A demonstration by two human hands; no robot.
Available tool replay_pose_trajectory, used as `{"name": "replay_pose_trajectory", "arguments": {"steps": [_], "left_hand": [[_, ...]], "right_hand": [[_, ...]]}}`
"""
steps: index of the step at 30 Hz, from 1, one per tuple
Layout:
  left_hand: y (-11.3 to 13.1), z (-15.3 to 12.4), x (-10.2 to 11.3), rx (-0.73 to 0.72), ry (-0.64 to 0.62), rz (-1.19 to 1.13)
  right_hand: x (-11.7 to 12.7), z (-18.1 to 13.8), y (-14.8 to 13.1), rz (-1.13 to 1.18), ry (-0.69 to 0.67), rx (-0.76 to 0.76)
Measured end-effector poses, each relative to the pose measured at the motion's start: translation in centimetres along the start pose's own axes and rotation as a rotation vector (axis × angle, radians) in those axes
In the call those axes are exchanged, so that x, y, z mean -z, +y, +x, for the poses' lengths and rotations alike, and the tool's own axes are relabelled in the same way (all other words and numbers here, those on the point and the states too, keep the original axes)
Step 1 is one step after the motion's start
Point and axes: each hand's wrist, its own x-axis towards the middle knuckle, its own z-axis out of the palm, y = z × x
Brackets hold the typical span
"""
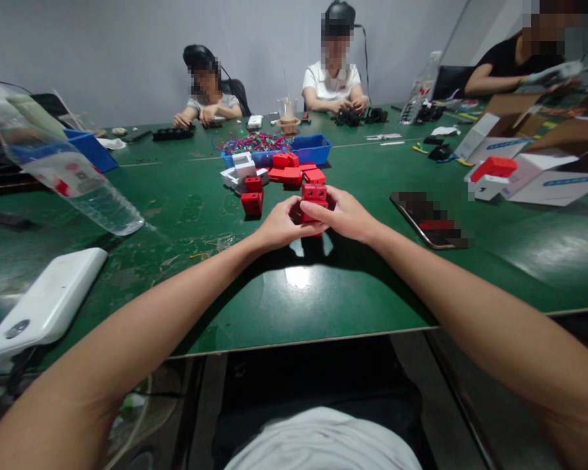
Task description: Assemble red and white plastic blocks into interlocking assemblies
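Between my hands, just above the green table, is a small red block-shaped plastic part with two dark round holes in its top face. My left hand grips it from the left, fingers curled round its lower side. From the right, my right hand closes on it, with the thumb across its front. Just left of my hands stands another red part with holes. Several white plastic parts and loose red parts lie in a pile behind them.
Behind the pile, a blue tray holds coloured wires. A phone lies at right, near white boxes. At left are a tilted plastic bottle and a white power bank-like device. Several people sit across the table.
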Motion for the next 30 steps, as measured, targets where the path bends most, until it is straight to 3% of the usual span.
{"name": "replay_pose_trajectory", "arguments": {"steps": [18, 25, 30], "left_hand": [[0.21, -0.10, -0.05, -0.019, -0.045, -0.103], [0.39, -0.17, 0.06, -0.033, -0.024, -0.055], [0.58, -0.15, -0.17, 0.032, 0.031, -0.051]], "right_hand": [[0.46, -0.25, -0.57, -0.121, -0.019, 0.032], [0.65, -0.02, 0.07, -0.075, -0.051, 0.041], [0.39, 0.25, 0.15, 0.047, -0.083, 0.029]]}}
